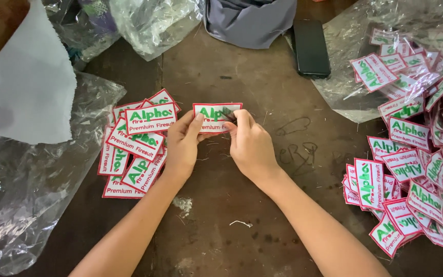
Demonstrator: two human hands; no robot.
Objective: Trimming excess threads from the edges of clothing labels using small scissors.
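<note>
A white rectangular embroidered patch [212, 111] with a red border and green lettering is held flat over a dark wooden table [262, 92]. My left hand [182, 145] pinches its left edge. My right hand [250, 145] pinches its right part, with a small dark tool or thread at the fingertips that I cannot make out. Left of my left hand lies a loose pile of the same patches [137, 146], face up. A much larger heap of patches [416, 169] covers the table at the right.
Crumpled clear plastic bags lie at the left [21, 205], top centre [149, 20] and top right [349, 61]. A white cloth sheet [32, 87] lies at the upper left. A black phone [310, 47] and a grey cloth [249, 20] sit at the far edge.
</note>
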